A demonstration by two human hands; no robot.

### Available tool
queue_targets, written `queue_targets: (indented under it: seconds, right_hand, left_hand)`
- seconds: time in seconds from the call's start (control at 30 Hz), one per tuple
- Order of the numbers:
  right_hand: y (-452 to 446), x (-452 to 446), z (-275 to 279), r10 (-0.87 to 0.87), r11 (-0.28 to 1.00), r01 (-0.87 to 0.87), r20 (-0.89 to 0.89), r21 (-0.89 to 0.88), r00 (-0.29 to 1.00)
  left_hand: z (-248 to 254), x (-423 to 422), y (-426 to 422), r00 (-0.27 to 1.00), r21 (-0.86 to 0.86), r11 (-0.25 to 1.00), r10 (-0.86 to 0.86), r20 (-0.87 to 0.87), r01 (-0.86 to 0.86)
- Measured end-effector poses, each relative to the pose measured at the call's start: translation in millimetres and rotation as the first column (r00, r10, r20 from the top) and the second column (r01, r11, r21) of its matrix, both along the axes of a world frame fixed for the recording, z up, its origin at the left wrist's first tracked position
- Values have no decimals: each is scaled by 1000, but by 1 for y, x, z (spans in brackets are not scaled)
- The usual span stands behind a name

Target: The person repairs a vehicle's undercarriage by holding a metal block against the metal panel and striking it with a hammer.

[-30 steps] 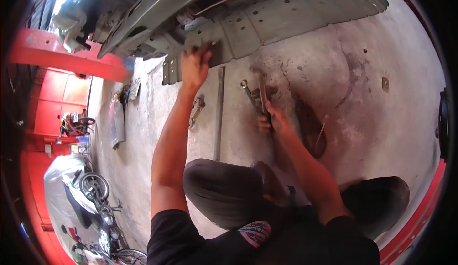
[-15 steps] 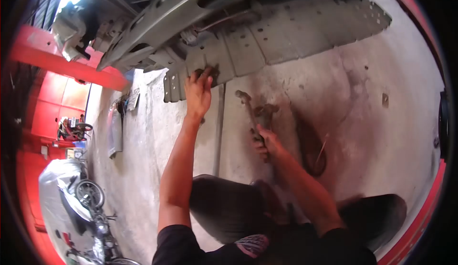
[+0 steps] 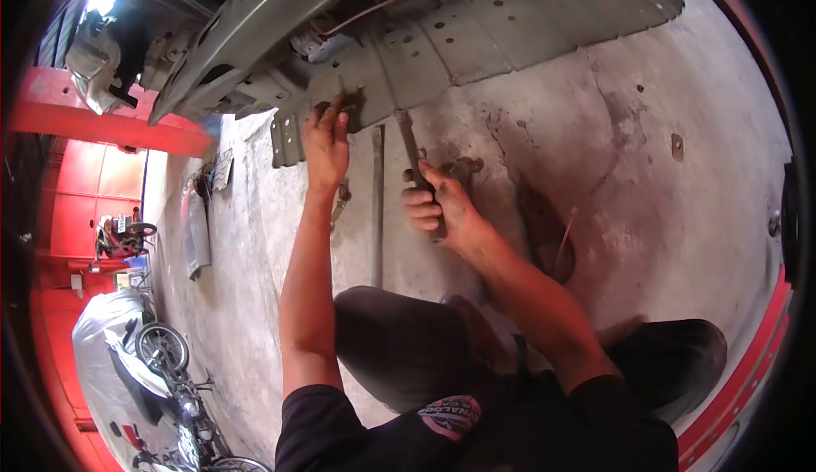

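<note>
A long grey perforated metal panel [image 3: 493,38] stretches across the top of the view, below a curved metal frame [image 3: 246,34]. My left hand [image 3: 329,145] reaches up to the panel's left part, its fingers bent around a small dark piece [image 3: 353,106] on the panel; what exactly they grip is too small to tell. My right hand [image 3: 442,204] is wrapped round the handle of a hammer [image 3: 410,139]. The hammer's upper end is close to the panel's lower edge. A long metal bar [image 3: 377,208] lies on the floor between my forearms.
A brown object [image 3: 466,168] lies beyond my right hand, and a dark tray-like shape [image 3: 544,234] with a thin rod sits right of it. A small metal plate [image 3: 677,147] is farther right. At left are a red beam [image 3: 110,115] and a partly covered motorcycle [image 3: 161,349].
The hammer and my right hand have moved left and up, towards the panel. My left hand stays at the panel, slightly farther left in view. The camera view has shifted a little.
</note>
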State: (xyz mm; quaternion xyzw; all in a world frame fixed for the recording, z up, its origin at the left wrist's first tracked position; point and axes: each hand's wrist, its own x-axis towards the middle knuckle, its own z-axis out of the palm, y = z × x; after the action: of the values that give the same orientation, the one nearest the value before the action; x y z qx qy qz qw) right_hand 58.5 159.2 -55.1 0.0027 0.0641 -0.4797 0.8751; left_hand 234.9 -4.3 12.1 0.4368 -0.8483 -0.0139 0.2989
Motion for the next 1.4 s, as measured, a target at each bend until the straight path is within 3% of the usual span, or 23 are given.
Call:
queue_targets:
  seconds: [0.03,0.07,0.1,0.17,0.3,0.43,0.53,0.6,0.63,0.67,0.7,0.73,0.8,0.83,0.9,0.97,1.07,1.17,1.27,1.37,1.4]
  right_hand:
    - [15,-2,-5,-6,999,10,-96,43,995]
    - [25,-13,-14,-15,998,27,-207,57,978]
    - [32,-23,-28,-14,997,39,-314,73,949]
    - [57,-21,-66,-63,972,127,-302,199,951]
    - [62,-44,-79,-233,877,387,-451,285,861]
    - [59,-66,-73,-345,795,537,-518,283,783]
    - [56,-93,-91,-397,857,472,-318,209,861]
    - [40,-106,-105,-364,841,333,-11,427,932]
    - [35,-114,-83,-350,825,230,146,517,925]
    - [25,-126,-62,-253,945,200,194,257,948]
    - [23,-126,0,-148,988,154,220,-13,964]
    - [24,-115,29,-239,940,167,224,296,945]
    - [72,-112,-8,-168,969,196,-186,148,968]
    - [57,-132,-30,-163,984,176,-410,-6,897]
    - [75,-115,-93,-172,984,177,-119,35,978]
    - [55,-120,-93,-324,925,364,-271,110,906]
    - [58,-109,-98,-393,798,432,-182,420,901]
    - [28,-125,-33,-384,828,302,85,473,919]
    - [17,-120,-2,-240,967,245,-80,69,968]
    - [38,-125,-79,-179,966,151,-119,-209,977]
    - [44,-119,-92,-231,966,181,-297,-187,927]
  left_hand:
    - [-1,2,-1,999,32,999,-22,-26,23]
    - [-11,0,4,989,-134,988,92,116,-76]
    - [-4,-5,-1,993,-118,990,83,83,-73]
    - [1,-4,11,997,-24,998,58,48,-57]
    - [18,-15,27,988,127,991,-13,-155,33]
    - [30,-49,49,999,15,999,-48,12,48]
    - [14,-53,39,997,-96,995,13,72,-6]
    - [6,-58,37,994,-144,989,9,107,7]
    - [5,-58,36,997,-130,992,4,74,6]
    - [2,-58,34,999,-108,994,-1,43,5]
    - [-2,-58,35,1000,-77,997,-6,22,8]
    - [3,-62,42,996,-51,998,47,78,-43]
    - [-15,-46,54,992,-86,996,13,128,-2]
    - [-8,-51,31,993,-175,984,17,114,4]
    - [-8,-45,54,993,-37,999,28,117,-24]
    - [2,-58,30,1000,20,1000,16,-13,-16]
    - [10,-77,37,998,-44,998,-54,19,55]
    - [10,-85,39,998,-72,996,-46,52,49]
    - [-2,-73,40,994,-83,995,-44,102,53]
    - [12,-76,9,996,-166,982,-84,44,90]
    - [-2,-69,26,993,-109,987,-115,40,118]
